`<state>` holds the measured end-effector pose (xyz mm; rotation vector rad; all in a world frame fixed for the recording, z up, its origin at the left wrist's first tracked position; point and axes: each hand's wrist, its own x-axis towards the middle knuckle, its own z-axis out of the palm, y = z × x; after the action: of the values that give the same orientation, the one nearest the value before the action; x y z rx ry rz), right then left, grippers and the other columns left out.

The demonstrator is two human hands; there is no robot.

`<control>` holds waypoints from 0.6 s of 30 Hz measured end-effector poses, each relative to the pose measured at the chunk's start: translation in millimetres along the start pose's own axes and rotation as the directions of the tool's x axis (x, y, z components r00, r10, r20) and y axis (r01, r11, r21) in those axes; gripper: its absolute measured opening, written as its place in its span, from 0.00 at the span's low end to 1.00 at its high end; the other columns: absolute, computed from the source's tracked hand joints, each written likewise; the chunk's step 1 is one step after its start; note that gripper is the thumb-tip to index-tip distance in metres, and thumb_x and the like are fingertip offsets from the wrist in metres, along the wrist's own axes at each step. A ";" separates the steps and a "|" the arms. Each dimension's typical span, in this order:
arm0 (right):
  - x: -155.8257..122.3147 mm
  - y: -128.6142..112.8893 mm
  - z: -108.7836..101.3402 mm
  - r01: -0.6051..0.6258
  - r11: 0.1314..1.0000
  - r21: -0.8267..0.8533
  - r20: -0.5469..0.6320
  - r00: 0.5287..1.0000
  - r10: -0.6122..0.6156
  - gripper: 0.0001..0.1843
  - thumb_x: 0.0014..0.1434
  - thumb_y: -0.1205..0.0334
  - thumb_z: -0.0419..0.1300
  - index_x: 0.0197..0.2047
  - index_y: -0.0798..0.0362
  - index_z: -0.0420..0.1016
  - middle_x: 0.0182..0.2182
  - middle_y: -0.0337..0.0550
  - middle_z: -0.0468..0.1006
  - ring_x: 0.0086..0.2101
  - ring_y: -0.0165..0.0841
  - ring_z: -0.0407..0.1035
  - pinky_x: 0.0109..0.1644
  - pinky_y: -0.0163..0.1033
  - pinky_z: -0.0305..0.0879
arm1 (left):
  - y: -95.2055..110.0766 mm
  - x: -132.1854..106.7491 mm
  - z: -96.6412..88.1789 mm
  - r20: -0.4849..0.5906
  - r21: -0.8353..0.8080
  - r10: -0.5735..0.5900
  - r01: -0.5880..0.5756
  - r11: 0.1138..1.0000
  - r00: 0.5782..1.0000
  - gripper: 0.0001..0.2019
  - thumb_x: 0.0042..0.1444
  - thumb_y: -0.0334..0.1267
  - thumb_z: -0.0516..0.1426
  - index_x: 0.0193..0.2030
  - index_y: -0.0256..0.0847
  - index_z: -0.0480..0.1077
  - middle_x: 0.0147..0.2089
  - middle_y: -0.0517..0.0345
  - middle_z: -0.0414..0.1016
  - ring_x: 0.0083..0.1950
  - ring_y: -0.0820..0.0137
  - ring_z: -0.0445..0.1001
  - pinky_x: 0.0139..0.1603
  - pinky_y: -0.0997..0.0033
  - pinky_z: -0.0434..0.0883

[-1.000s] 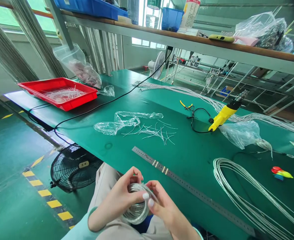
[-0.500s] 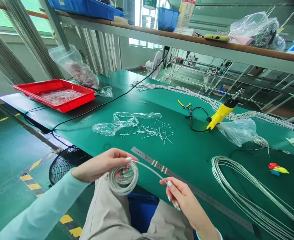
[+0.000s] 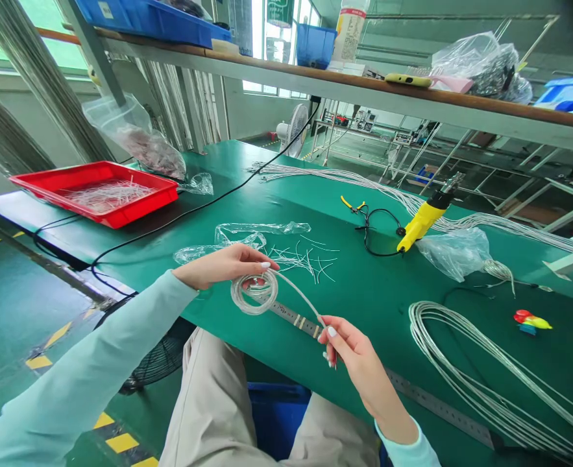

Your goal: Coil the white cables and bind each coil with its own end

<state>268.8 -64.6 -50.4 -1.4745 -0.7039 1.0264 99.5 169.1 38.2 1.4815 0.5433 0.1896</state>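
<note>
Gripping a coiled, clear-sheathed silver wire [image 3: 254, 292] in the curled left hand [image 3: 222, 267], pinching its free end in the closed right hand [image 3: 359, 363], above the green desk [image 3: 364, 305].

Pale aqua sleeve [image 3: 72, 383], silvery-white wire coil [image 3: 254, 292], deep green bench [image 3: 378, 305] (yellow-and-black floor stripes [image 3: 121, 443] below).
</note>
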 end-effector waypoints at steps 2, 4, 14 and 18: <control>4.5 5.9 -1.8 0.066 0.998 -0.017 -0.130 0.989 -0.068 0.30 0.56 0.38 0.62 0.52 0.52 0.71 0.40 0.46 0.78 0.36 0.35 0.73 0.42 0.42 0.70 | 0.0 4.3 -0.4 -0.034 -0.111 0.010 -0.014 0.994 0.999 0.12 0.53 0.36 0.66 0.42 0.31 0.81 0.28 0.50 0.78 0.22 0.74 0.69 0.18 0.81 0.65; 8.2 11.8 -2.3 0.117 0.993 -0.024 -0.276 0.954 -0.119 0.33 0.56 0.38 0.62 0.57 0.50 0.67 0.50 0.50 0.76 0.50 0.41 0.71 0.54 0.48 0.68 | 1.8 6.2 2.0 -0.092 -0.247 0.030 -0.052 0.968 0.995 0.14 0.56 0.39 0.64 0.44 0.30 0.80 0.27 0.52 0.76 0.22 0.75 0.68 0.18 0.81 0.65; 23.3 13.9 33.5 0.099 0.991 -0.085 0.211 0.974 -0.079 0.37 0.61 0.36 0.55 0.65 0.52 0.59 0.53 0.52 0.76 0.49 0.40 0.73 0.54 0.47 0.67 | -51.3 24.7 57.4 -0.511 -0.650 0.024 -0.404 0.643 0.859 0.08 0.63 0.34 0.56 0.34 0.34 0.74 0.23 0.62 0.71 0.23 0.77 0.71 0.27 0.80 0.72; 47.1 24.0 47.6 0.057 0.960 -0.275 0.161 0.987 -0.012 0.42 0.58 0.38 0.59 0.65 0.56 0.57 0.45 0.51 0.78 0.39 0.39 0.75 0.47 0.47 0.69 | -93.1 34.0 71.0 -0.617 -0.661 -0.028 -0.499 0.560 0.786 0.04 0.61 0.34 0.60 0.36 0.35 0.74 0.29 0.59 0.76 0.29 0.75 0.74 0.35 0.76 0.75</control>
<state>244.1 -5.9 -82.2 -1.6265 -1.0195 1.0568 142.2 111.5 -60.4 0.5372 0.5953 1.0204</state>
